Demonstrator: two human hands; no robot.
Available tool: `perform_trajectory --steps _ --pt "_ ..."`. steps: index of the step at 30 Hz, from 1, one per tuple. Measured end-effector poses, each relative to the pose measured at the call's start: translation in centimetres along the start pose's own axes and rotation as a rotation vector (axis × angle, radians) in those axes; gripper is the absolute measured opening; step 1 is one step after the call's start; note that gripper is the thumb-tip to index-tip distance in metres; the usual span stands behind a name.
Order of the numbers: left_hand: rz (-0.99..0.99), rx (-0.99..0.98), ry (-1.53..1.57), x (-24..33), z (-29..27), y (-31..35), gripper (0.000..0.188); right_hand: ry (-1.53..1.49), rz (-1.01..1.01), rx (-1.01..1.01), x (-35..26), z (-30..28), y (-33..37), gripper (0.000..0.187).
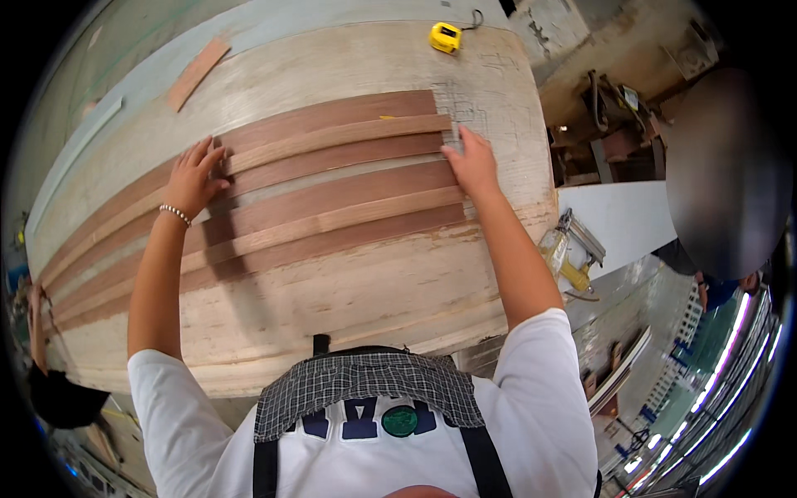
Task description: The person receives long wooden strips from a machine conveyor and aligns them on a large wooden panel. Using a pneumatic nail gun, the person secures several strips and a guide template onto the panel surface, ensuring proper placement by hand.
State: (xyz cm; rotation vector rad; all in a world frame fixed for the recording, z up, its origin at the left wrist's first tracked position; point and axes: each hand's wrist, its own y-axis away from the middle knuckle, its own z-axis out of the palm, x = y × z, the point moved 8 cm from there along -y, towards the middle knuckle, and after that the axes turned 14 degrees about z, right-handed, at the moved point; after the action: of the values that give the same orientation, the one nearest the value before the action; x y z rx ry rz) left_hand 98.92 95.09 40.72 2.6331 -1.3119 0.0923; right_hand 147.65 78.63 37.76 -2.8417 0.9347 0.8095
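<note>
Two sets of long reddish-brown boards lie side by side on a pale wooden worktable (332, 290). Along the middle of the far boards (349, 104) runs a narrower, lighter wooden strip (332, 135). The near boards (390, 228) carry a similar light strip (349, 216). My left hand (193, 178), with a bead bracelet at the wrist, straddles the far strip, fingers on its far side and thumb on its near side. At the right-hand ends of the boards, my right hand (475, 166) has thumb and fingers apart, close to the far strip's end.
A yellow tape measure (446, 37) lies at the table's far side. A loose wood piece (198, 75) is at the far left. Beside the right edge, a nail gun (573, 253) lies near a white panel (618, 220). Another person's hand (36, 303) touches the boards' left end; someone stands at right.
</note>
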Motion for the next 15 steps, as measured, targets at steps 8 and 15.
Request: perform_trajectory --steps 8,15 --pt "-0.037 -0.073 0.050 0.2 0.9 -1.3 0.048 0.080 -0.008 -0.031 -1.7 1.8 -0.8 0.059" --pt "-0.077 -0.077 0.077 0.1 0.6 -1.4 0.043 0.157 -0.012 -0.063 -1.7 2.2 -0.7 0.056"
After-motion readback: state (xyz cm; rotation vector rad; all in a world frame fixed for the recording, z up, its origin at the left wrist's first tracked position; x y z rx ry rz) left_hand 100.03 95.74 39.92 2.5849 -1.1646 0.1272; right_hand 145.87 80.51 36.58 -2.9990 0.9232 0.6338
